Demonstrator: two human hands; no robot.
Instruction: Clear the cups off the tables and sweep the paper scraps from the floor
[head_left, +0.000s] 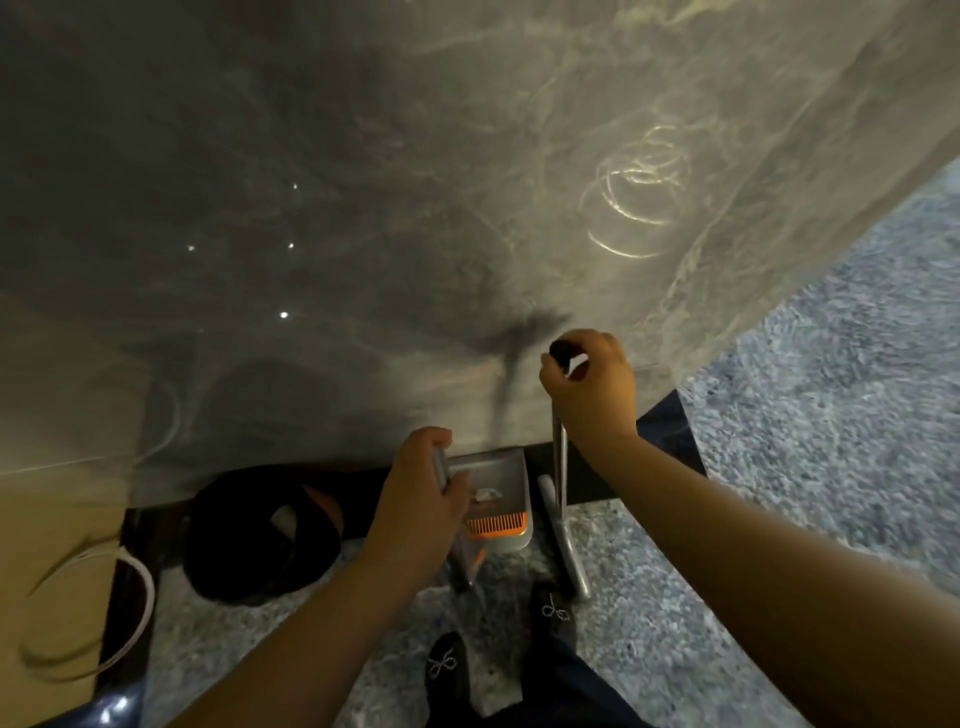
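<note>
At floor level beside the table (467, 208), left hand (415, 499) grips the dustpan handle (442, 470); right hand (592, 384) is closed round the broom handle (559, 457). One dustpan (498, 499), one broom, one paper scrap (487, 494) in the pan. Sweeping step appears near done; next move likely calls for carrying the pan level. No cups visible
</note>
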